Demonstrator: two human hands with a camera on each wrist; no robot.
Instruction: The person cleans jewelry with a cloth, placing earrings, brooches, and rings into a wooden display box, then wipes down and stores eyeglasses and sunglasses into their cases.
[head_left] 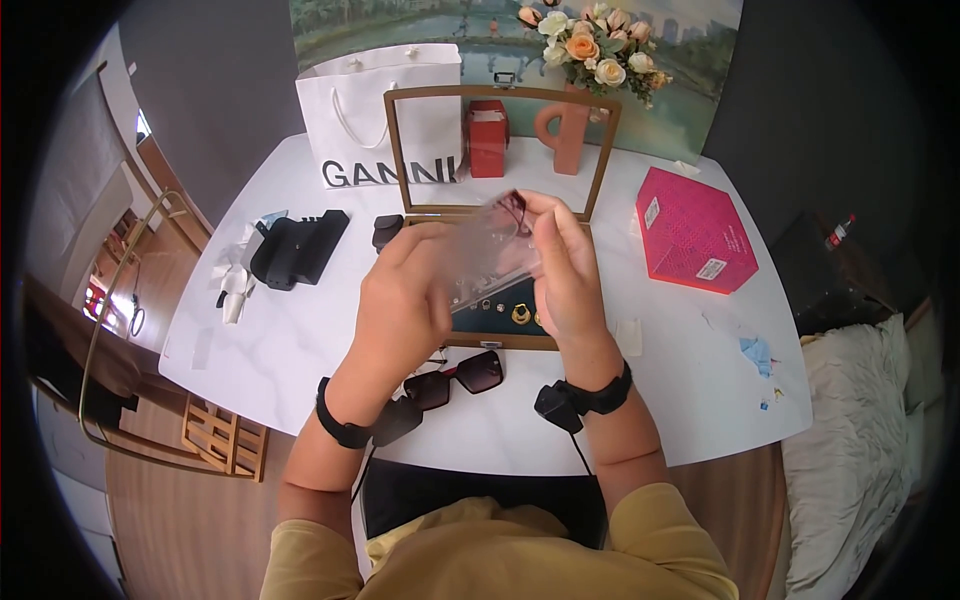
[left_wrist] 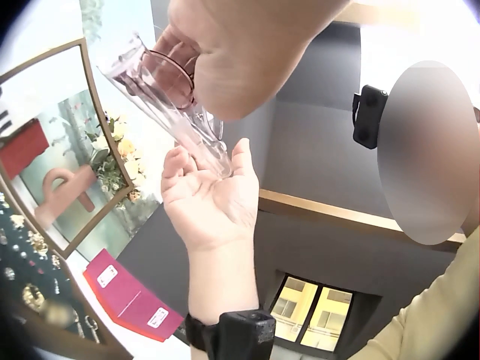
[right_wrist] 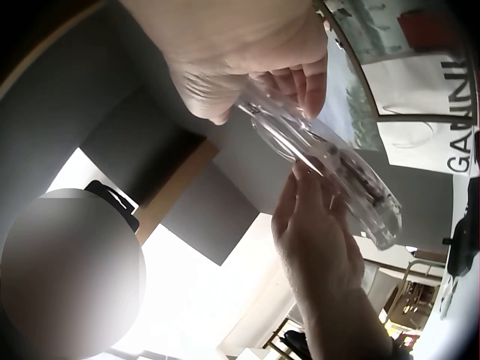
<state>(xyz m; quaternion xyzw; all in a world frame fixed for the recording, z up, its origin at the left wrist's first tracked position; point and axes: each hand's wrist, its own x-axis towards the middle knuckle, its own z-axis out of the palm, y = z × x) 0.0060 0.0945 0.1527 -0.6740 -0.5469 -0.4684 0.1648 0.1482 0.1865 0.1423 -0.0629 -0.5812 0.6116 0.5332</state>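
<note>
At the left of the white surface (head_left: 680, 400) lies a black case (head_left: 300, 248), with a white paper bag (head_left: 370, 115) beyond. The left hand (head_left: 400, 285) pinches the left end of a clear pouch (head_left: 488, 248) holding tinted glasses, raised above an open jewellery box (head_left: 530, 341); dark sunglasses (head_left: 479, 372) lie nearer. The right hand (head_left: 568, 275) pinches the pouch's right end between thumb and fingers. Farther right sits a pink box (head_left: 695, 232).

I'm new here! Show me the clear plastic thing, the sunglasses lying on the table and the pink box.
Clear plastic thing (head_left: 495, 250): head view, middle of its flat side.
Sunglasses (head_left: 472, 374): head view, right-hand lens.
Pink box (head_left: 697, 230): head view, top face.
</note>
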